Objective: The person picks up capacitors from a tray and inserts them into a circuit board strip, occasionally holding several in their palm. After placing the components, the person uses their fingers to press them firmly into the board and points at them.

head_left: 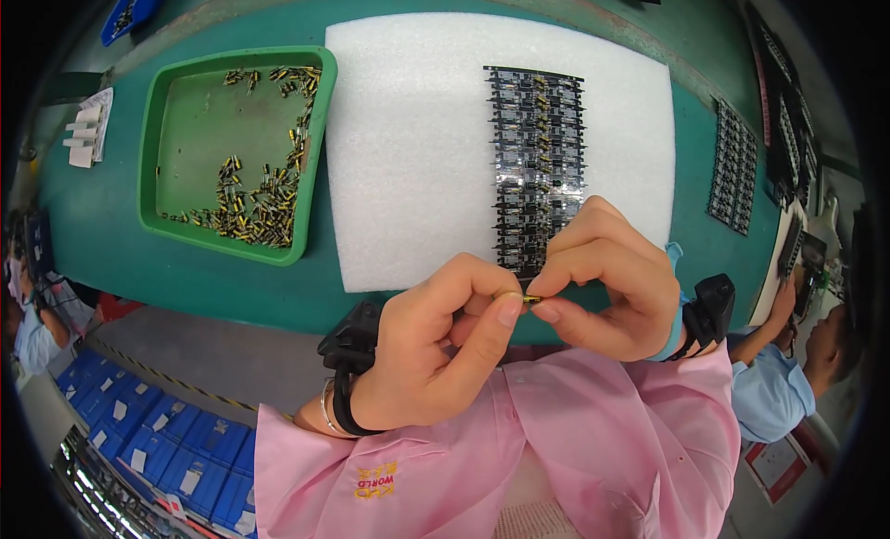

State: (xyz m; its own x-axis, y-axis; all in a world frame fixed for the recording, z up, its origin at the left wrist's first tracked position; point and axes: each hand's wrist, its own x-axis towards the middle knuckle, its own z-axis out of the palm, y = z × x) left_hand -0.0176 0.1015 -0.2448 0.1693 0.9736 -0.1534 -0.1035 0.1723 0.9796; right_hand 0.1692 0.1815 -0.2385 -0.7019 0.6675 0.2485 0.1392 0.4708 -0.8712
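A: What are the 2 hands doing?

B: They meet just above the near edge of the white foam sheet (pixel 408 150). The left hand (pixel 426 354) and the right hand (pixel 607 284) pinch 1 small yellow-and-black component (pixel 531 299) between them, thumb and forefinger of each closed on its ends. The other fingers curl loosely into the palms.

A: Where does that part sit against the board?

B: Right at the near end of the long black circuit board panel (pixel 538 164), which lies lengthwise on the foam. Whether the part touches the panel, I cannot tell; the fingers cover that spot.

A: And the rest of the bench?

B: A green tray (pixel 185 122) lies to the left of the foam on the teal table (pixel 102 224), with many similar small components (pixel 255 205) scattered along its right and near sides. Another dark panel (pixel 732 168) rests to the right of the foam. Each wrist carries a black band, and the sleeves are pink. A person in light blue (pixel 769 381) sits at the right edge.
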